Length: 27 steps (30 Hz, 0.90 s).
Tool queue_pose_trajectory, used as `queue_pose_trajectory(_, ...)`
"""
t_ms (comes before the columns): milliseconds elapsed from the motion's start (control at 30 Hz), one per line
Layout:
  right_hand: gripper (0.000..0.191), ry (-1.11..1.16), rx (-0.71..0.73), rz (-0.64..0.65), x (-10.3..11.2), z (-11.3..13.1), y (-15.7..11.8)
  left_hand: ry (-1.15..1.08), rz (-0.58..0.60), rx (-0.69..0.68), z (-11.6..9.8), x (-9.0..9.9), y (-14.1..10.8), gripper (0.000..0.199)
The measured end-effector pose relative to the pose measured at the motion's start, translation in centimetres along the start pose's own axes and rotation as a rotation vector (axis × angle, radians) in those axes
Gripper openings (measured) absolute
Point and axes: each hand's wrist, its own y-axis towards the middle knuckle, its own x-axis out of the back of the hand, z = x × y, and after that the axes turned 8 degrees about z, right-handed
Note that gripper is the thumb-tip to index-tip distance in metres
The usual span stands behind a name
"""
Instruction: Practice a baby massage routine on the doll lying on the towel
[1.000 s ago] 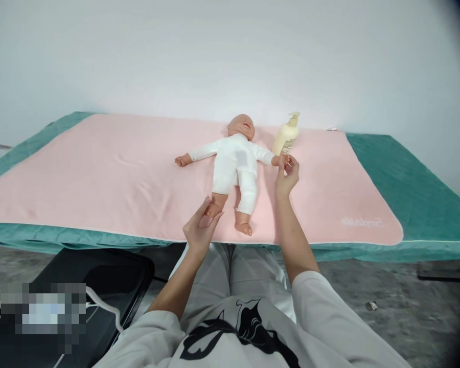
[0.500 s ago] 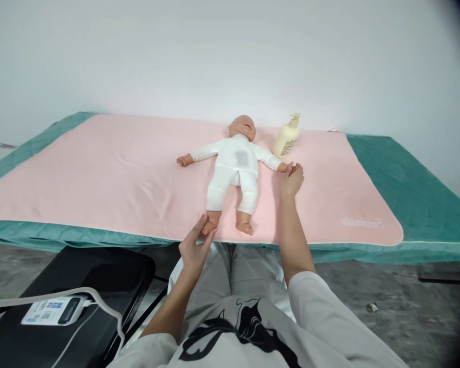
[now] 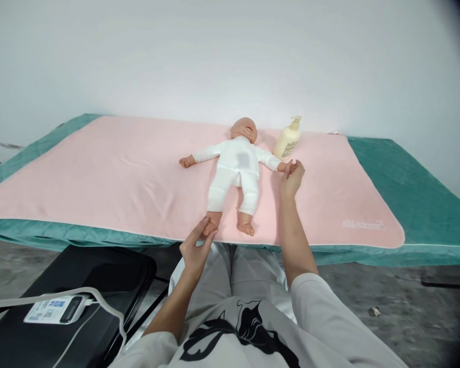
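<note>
A baby doll (image 3: 237,161) in a white cloth suit lies on its back on a pink mat (image 3: 138,168), its head toward the wall. My left hand (image 3: 196,249) has its thumb and fingers closed around the doll's foot at the near edge of the mat. My right hand (image 3: 293,179) pinches the doll's small hand on the right side. The doll's other arm and other foot rest on the mat, untouched. Just behind my right hand stands a cream pump bottle (image 3: 287,140), upright on the mat.
The pink mat covers part of a green padded table (image 3: 417,189) against a white wall (image 3: 230,56). At lower left is a black chair (image 3: 99,268), bearing a white device (image 3: 55,309) with a cable (image 3: 107,302). My legs are at the table's near edge.
Both hands keep their holds on the doll's foot and hand. The view has shifted very slightly; the doll and bottle keep their places on the mat.
</note>
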Motion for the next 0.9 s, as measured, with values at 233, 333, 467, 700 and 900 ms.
queue_pose_trajectory(233,0.036,-0.007,0.43,-0.078,-1.0,1.4,-0.8,-0.079,-0.096,-0.062,-0.4,-0.2,0.6,0.041)
queue_pose_trajectory(333,0.036,-0.014,0.525,-0.044,-1.4,2.1,-1.2,-0.101,-0.122,-0.098,-0.9,-0.6,1.9,0.042)
queue_pose_trajectory(467,0.034,-0.058,0.627,0.021,-1.8,2.5,-1.7,-0.108,-0.138,-0.16,-1.9,-1.3,4.3,0.042)
queue_pose_trajectory(700,0.031,-0.134,0.651,0.255,-2.1,3.2,-2.1,-0.053,-0.113,-0.147,-3.1,-2.1,8.3,0.037)
queue_pose_trajectory(900,0.031,-0.122,0.699,0.34,-2.3,3.6,-2.4,-0.007,-0.089,-0.184,-3.2,-2.4,10.7,0.043)
